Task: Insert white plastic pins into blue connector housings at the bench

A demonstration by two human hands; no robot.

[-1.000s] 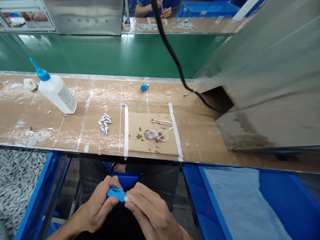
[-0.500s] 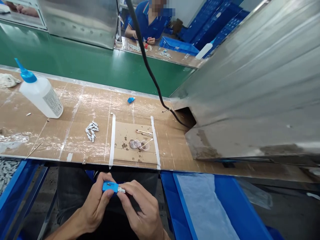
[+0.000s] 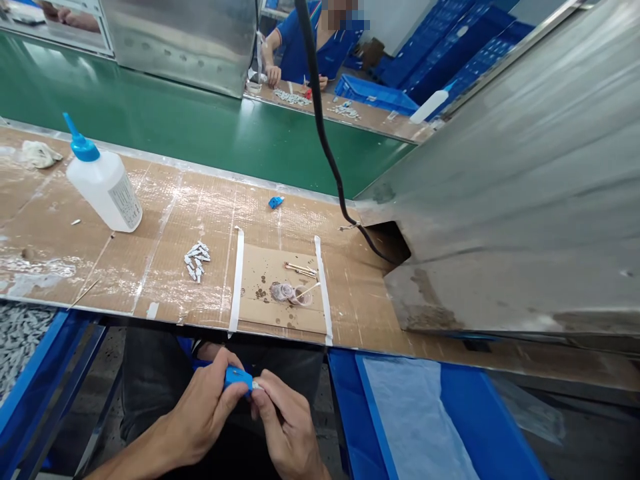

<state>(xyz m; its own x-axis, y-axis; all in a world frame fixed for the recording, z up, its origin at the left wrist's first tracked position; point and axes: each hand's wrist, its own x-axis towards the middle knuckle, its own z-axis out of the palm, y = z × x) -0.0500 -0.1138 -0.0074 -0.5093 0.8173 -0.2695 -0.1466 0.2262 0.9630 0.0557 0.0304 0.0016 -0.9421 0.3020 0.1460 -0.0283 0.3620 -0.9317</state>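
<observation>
The fingers (image 3: 225, 360) of the left hand (image 3: 200, 410) are clamped on a blue block (image 3: 238, 379), which is held over the lap (image 3: 150, 373), near the edge of the table (image 3: 360, 300). A small white piece (image 3: 257, 385) at the block's end is pinched between the thumb and forefinger of the right hand (image 3: 290, 427). On the table, a pile of pale parts (image 3: 197, 259) is seen left of a cardboard sheet (image 3: 260, 260), where sticks (image 3: 301, 270) are laid. A bottle (image 3: 106, 190) is stood farther left.
</observation>
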